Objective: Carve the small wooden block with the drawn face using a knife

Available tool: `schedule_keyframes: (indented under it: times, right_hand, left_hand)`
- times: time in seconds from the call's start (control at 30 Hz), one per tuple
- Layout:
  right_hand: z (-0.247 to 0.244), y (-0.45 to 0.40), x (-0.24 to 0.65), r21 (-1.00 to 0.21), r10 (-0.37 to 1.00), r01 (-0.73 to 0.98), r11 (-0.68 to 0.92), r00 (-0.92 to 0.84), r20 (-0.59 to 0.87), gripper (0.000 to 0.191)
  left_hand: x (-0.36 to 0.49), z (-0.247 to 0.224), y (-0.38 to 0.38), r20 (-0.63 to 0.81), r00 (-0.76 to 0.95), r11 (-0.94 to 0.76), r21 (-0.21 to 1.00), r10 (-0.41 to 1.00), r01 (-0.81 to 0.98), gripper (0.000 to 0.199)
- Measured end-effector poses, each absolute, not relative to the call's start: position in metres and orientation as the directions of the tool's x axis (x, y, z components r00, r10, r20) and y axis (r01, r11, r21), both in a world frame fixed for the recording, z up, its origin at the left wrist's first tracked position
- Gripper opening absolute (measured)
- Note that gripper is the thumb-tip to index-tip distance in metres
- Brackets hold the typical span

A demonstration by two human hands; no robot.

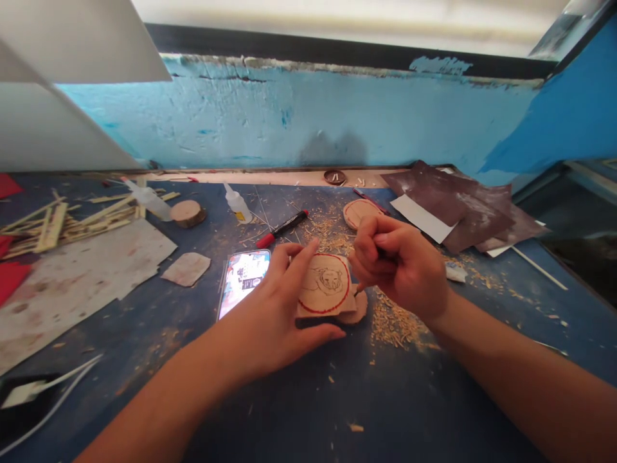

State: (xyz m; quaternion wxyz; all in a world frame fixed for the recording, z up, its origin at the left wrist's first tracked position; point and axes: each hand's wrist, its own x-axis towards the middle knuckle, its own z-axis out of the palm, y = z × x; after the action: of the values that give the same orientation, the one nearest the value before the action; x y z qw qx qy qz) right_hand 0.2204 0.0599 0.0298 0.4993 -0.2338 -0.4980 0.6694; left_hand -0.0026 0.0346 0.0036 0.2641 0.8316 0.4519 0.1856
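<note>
A squarish wooden block (pixel 324 283) with a red ring and a drawn animal on its top lies at the middle of the blue table, over a smaller wood piece (pixel 355 312). My left hand (pixel 289 302) rests at the block's left side, fingers spread, thumb along the near edge. To the right, my right hand (pixel 400 263) is closed beside the block; what it holds, if anything, is hidden. A lit phone (pixel 244 278) lies left of the block, partly behind my left hand.
Wood shavings (pixel 398 321) lie right of the block. Behind are a red-and-black marker (pixel 283 229), a glue bottle (pixel 237 202) and a round wood slice (pixel 359 211). Sandpaper sheets (pixel 457 199) lie at right, wood sticks (pixel 58 225) at left.
</note>
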Motion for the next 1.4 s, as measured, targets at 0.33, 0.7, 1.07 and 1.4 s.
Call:
schedule_keyframes:
  times: [0.33,0.7,1.07,1.4]
  right_hand:
    - [0.045,0.069,0.221,-0.905,0.813,-0.421,-0.066,-0.548,0.195,0.025]
    - [0.063,0.049,0.210,-0.883,0.925,-0.467,0.048,-0.313,0.216,0.033]
    - [0.058,0.044,0.202,-0.908,0.957,-0.393,0.143,-0.178,0.228,0.031]
    - [0.054,0.042,0.199,-0.922,0.957,-0.375,0.092,-0.222,0.186,0.032]
  left_hand:
    - [-0.001,0.000,0.044,0.286,0.443,-0.523,0.562,0.850,0.641,0.078]
    - [0.000,-0.002,0.044,0.244,0.439,-0.496,0.541,0.865,0.679,0.079]
    - [0.005,0.001,0.037,0.198,0.446,-0.471,0.580,0.873,0.665,0.081]
    - [0.005,0.000,0.039,0.213,0.458,-0.491,0.566,0.863,0.662,0.078]
